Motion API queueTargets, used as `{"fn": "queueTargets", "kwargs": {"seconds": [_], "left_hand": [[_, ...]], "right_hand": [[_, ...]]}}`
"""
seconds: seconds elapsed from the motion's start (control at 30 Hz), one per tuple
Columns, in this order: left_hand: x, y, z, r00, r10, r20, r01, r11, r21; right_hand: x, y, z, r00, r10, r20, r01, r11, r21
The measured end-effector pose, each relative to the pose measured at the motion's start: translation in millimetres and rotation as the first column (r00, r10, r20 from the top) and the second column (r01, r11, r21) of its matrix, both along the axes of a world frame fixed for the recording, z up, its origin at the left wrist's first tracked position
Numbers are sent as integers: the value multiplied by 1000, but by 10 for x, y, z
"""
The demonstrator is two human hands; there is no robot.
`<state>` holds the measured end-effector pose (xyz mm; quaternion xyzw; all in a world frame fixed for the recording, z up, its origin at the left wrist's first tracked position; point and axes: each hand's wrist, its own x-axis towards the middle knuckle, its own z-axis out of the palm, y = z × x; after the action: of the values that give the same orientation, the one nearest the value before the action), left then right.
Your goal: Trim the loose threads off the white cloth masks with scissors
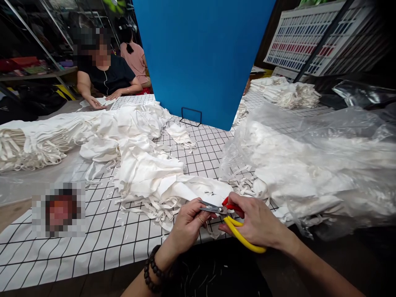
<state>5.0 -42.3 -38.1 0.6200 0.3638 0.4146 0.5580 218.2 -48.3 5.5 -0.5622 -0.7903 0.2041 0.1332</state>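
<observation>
From the head camera, a long worktop (102,243) runs across the room under a white covering ruled with a thin black grid, smooth and slightly creased. A tall, flat blue panel (201,53) stands upright on it at the middle. Behind it on the right hangs a board of small colour swatches (305,35); on the left, shelving and two other people sit at the far end, one person's hands flat on the surface. Soft, crumpled white fabric pieces (139,165) with thin straps lie heaped across the left and centre. A glossy, wrinkled clear plastic bag (321,165) of more white pieces fills the right side. At the near edge, the left hand (187,227), a dark bead bracelet on its wrist, pinches white fabric beside the metal blades. The right hand (258,225) is closed around yellow-and-red handled scissors (230,218).
</observation>
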Motion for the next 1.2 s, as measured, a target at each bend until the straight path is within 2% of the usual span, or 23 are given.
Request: {"fn": "queueTargets", "kwargs": {"seconds": [0.27, 0.33, 0.4, 0.5, 0.57, 0.6, 0.67, 0.7, 0.73, 0.77, 0.83, 0.87, 0.9, 0.93, 0.97, 1.03, 1.07, 1.1, 1.13, 1.2], "left_hand": [[-1, 7, -6, 1000, -8, 0, 8, 999, -38], [17, 3, -19, 1000, -14, 19, 15, 998, -65], [1, 54, -1, 1000, 5, 7, -5, 999, -48], [-193, 330, 154, 986, 160, -41, -157, 985, 70], [-461, 652, 359, 940, 337, -44, -325, 930, 173], [-624, 835, 483, 899, 436, -48, -413, 878, 241], [-950, 1186, 741, 778, 622, -91, -542, 737, 403], [-1086, 1331, 858, 715, 670, -200, -532, 706, 468], [-1185, 1442, 955, 616, 700, -362, -483, 698, 528], [-1236, 1514, 1024, 499, 696, -516, -419, 715, 560], [-1178, 1534, 1066, 276, 634, -722, -328, 768, 549], [-1072, 1489, 1037, 217, 600, -770, -299, 792, 533], [-926, 1416, 981, 213, 575, -790, -276, 811, 516], [-751, 1324, 901, 251, 542, -802, -223, 839, 497], [-562, 1222, 803, 333, 489, -806, -145, 871, 468], [-195, 1021, 575, 555, 250, -793, 71, 936, 345], [-36, 934, 455, 618, 110, -778, 179, 945, 276], [99, 862, 336, 650, 12, -760, 261, 936, 237], [212, 806, 224, 664, -43, -747, 316, 921, 228], [389, 745, 40, 680, -69, -730, 375, 888, 265]], "right_hand": [[-19, 11, -144, 1000, -18, -12, 18, 999, 44], [3, 16, -178, 996, -34, -85, 37, 999, 27], [70, 38, -203, 970, -75, -231, 69, 997, -38], [299, 114, -252, 853, -223, -473, 155, 972, -178], [526, 182, -306, 770, -345, -537, 271, 938, -214], [647, 214, -337, 740, -405, -537, 353, 913, -203], [860, 260, -392, 695, -521, -495, 508, 843, -174], [936, 272, -412, 678, -575, -458, 571, 804, -164], [983, 278, -426, 670, -618, -411, 612, 773, -165], [997, 280, -434, 674, -647, -357, 633, 755, -173], [930, 288, -444, 719, -656, -232, 632, 755, -177], [855, 301, -452, 746, -643, -175, 620, 766, -170], [762, 322, -465, 771, -624, -125, 606, 780, -154], [660, 350, -483, 785, -613, -93, 601, 789, -131], [555, 383, -505, 791, -607, -76, 599, 794, -104], [373, 444, -545, 794, -605, -56, 604, 796, -44], [308, 462, -555, 794, -606, -50, 606, 795, -19], [267, 467, -551, 791, -610, -46, 611, 792, 3], [253, 457, -534, 786, -616, -47, 617, 786, 18], [308, 392, -461, 760, -647, -53, 649, 760, 31]]}}
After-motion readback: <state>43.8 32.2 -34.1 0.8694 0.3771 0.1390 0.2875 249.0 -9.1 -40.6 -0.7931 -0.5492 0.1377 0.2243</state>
